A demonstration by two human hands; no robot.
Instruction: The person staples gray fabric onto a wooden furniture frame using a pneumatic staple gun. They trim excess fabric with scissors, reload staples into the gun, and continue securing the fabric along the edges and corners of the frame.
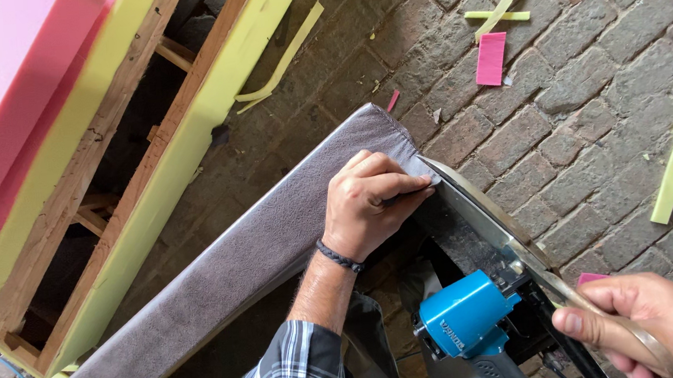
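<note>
Two hands are showing: the left hand and the right hand. One pair of scissors, one blue staple gun, one grey upholstered panel and one foam-padded wooden frame are lying here.

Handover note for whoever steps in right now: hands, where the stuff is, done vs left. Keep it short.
Left hand: pinching the grey fabric at the end corner of the long padded panel, holding it taut.
Right hand: gripping the large scissors; blade tips are at the fabric right by the left fingertips.
Blue pneumatic stapler: lies below the panel's end, between the hands, untouched.
Wooden frame with yellow foam sits to the left; foam scraps lie on the brick floor.
Done: fabric covers the panel's top.
Left: the corner excess looks untrimmed; whether it is stapled cannot be seen.
</note>
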